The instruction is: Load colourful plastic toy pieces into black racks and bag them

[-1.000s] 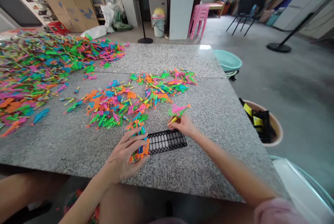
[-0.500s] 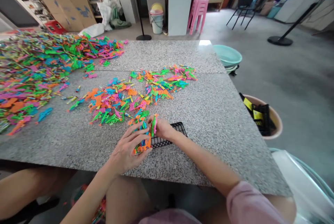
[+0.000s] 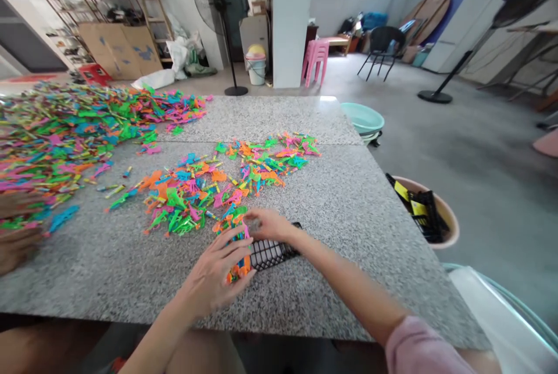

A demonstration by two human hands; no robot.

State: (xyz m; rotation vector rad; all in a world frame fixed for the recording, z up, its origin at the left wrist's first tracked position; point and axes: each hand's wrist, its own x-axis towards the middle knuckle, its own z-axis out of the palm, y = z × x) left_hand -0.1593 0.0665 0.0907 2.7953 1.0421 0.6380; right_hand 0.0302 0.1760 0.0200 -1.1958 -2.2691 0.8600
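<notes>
A small black mesh basket [image 3: 272, 253] lies on the granite table in front of me, a row of bright plastic toys [image 3: 238, 272] packed at its left end. My left hand [image 3: 220, 260] wraps across that row, fingers over the top and thumb at the near side, holding the toys together. My right hand [image 3: 268, 225] reaches over the basket's far edge. Its curled fingertips are at a pink plastic toy [image 3: 246, 233] on the right side of the row, partly hidden by the fingers. Beyond the hands lies a loose pile of similar toys [image 3: 187, 193].
A larger heap of toys [image 3: 87, 124] covers the table's left side, where another person's blurred hand [image 3: 17, 234] works. Off the right edge stand a pink tub [image 3: 451, 231] with black baskets and a turquoise basin [image 3: 364, 118]. A standing fan [image 3: 220, 2] is behind.
The green and pink toys held upright in my right hand are now down against the row. My view has tilted up, and another person's hand has appeared at the left.
</notes>
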